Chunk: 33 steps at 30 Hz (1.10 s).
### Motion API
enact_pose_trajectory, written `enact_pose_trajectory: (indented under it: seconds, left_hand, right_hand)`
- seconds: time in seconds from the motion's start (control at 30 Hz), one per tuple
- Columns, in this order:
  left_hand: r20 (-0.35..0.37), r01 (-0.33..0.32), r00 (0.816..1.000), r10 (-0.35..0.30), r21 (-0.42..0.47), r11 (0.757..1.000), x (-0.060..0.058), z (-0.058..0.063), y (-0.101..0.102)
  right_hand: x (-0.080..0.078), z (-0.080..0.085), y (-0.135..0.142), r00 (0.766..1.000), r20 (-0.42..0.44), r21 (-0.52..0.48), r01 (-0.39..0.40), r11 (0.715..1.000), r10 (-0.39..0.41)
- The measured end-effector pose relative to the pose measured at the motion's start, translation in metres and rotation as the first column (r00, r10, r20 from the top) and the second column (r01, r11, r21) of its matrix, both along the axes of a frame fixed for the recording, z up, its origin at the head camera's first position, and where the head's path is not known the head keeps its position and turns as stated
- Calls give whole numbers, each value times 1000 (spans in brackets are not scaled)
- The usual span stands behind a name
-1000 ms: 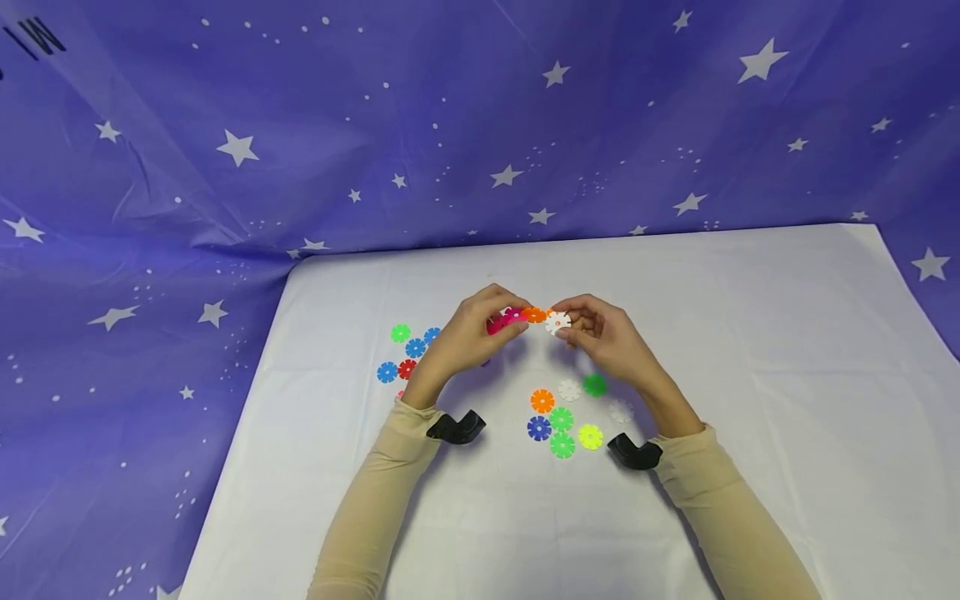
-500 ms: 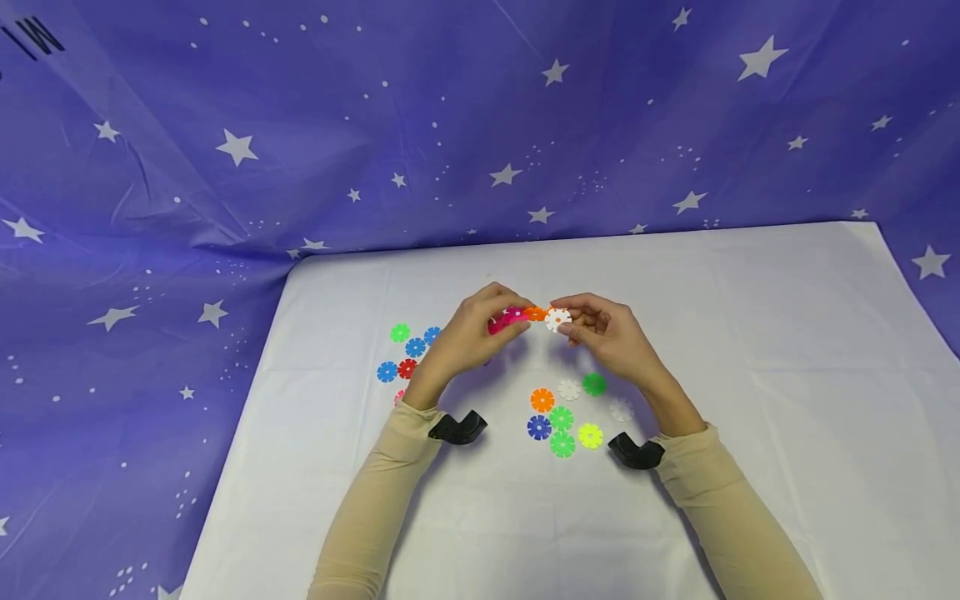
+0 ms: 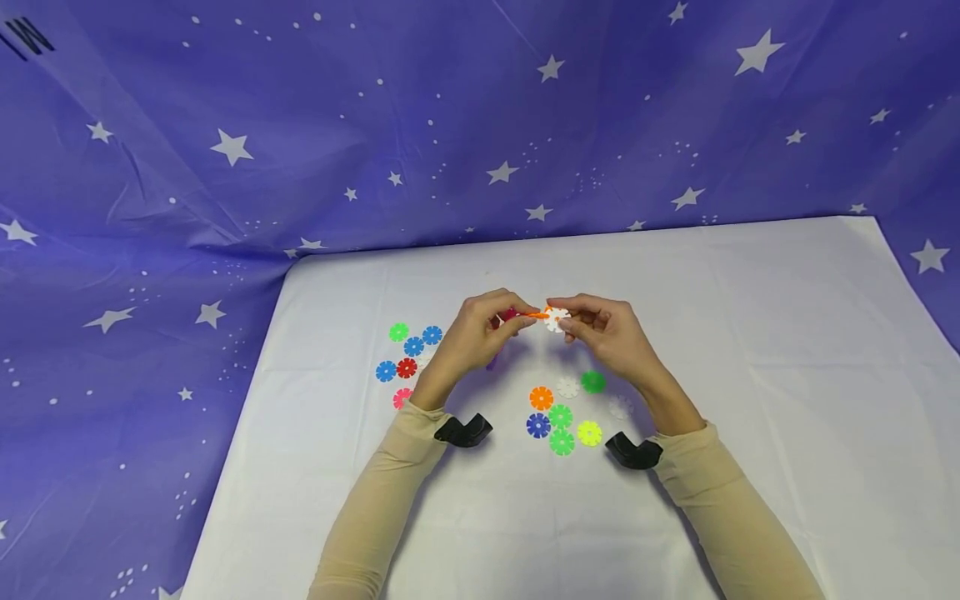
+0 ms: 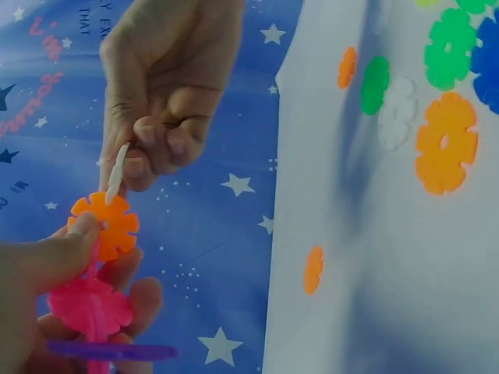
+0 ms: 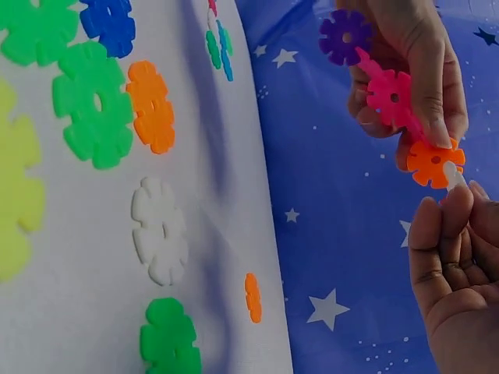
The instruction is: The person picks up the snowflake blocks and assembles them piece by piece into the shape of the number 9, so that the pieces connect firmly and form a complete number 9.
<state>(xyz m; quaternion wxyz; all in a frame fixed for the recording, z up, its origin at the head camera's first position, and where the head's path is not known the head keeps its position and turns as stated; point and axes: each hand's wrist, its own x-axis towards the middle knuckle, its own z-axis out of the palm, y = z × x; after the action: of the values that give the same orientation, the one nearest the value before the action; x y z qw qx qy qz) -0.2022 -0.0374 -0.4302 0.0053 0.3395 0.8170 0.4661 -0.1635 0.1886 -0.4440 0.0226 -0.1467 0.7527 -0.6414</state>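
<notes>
My left hand (image 3: pixel 476 337) pinches an orange notched plastic disc (image 4: pixel 117 226) between thumb and fingers. Joined to that disc is a short chain with a pink disc (image 5: pixel 388 97) and a purple disc (image 5: pixel 346 37) at its far end. Opposite it, my right hand (image 3: pixel 611 337) pinches a white notched disc (image 3: pixel 556 319) by its edge. In both wrist views the white disc's rim meets the rim of the orange one, the two standing crosswise. Both hands are raised over the white-covered table (image 3: pixel 720 333); my left fingers partly cover the chain in the head view.
Loose discs lie between my forearms, among them an orange one (image 3: pixel 542 398), a yellow one (image 3: pixel 589 433) and a dark blue one (image 3: pixel 537 425). More are at the left, including a red disc (image 3: pixel 407 367) partly grouped with blue ones. A purple starry cloth (image 3: pixel 450 125) hangs behind the table.
My left hand has turned the chain, so the orange disc shows edge-on in the head view instead of face-on. The right hand has hardly moved and still pinches the white disc.
</notes>
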Motion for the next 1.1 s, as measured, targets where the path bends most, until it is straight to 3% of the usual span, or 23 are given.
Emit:
enact_pose_trajectory:
  seconds: [0.37, 0.5, 0.67, 0.83, 1.0, 1.1]
  left_hand:
    - [-52, 14, 999, -14, -7, 1000, 0, 0, 3]
    - [76, 28, 997, -28, 8, 1000, 1, 2, 1]
    - [222, 21, 975, -24, 15, 1000, -3, 2, -7]
    - [292, 18, 956, -28, 37, 999, -8, 1, -14]
    - [351, 47, 935, -61, 48, 998, -11, -1, -18]
    - [380, 81, 920, -97, 57, 995, -12, -2, -18]
  right_hand:
    - [1, 1, -5, 999, -34, 4, 32, 999, -32]
    - [-2, -2, 5, 1000, -26, 22, 8, 1000, -8]
    - [-8, -8, 29, 999, -37, 210, -24, 977, 33]
    - [-16, -19, 43, 993, -108, 338, 0, 941, 39]
    - [-22, -30, 43, 987, -115, 380, -57, 923, 109]
    - [-28, -32, 40, 984, -99, 432, -94, 897, 151]
